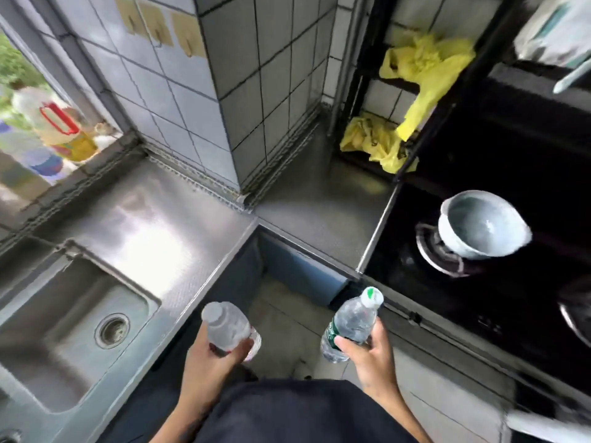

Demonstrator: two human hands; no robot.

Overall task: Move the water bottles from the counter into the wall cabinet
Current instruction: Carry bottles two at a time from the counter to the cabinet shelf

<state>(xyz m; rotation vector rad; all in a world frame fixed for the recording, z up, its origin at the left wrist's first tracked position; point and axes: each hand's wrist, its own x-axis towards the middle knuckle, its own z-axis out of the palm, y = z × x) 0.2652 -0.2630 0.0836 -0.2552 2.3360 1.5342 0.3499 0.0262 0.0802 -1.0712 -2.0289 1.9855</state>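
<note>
While the left hand (211, 353) is wrapped round a clear bottle (228, 327) and the right hand (367, 350) clasps the green-labelled bottle (350, 324), both clear of the steel counter (153, 219), each should be carried upright with firm grips to the cabinet, which is out of view.

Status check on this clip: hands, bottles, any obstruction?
Left hand grips the white-capped bottle. Right hand grips the green-labelled bottle. Both clear of the counter. Wall cabinet not in view.
</note>
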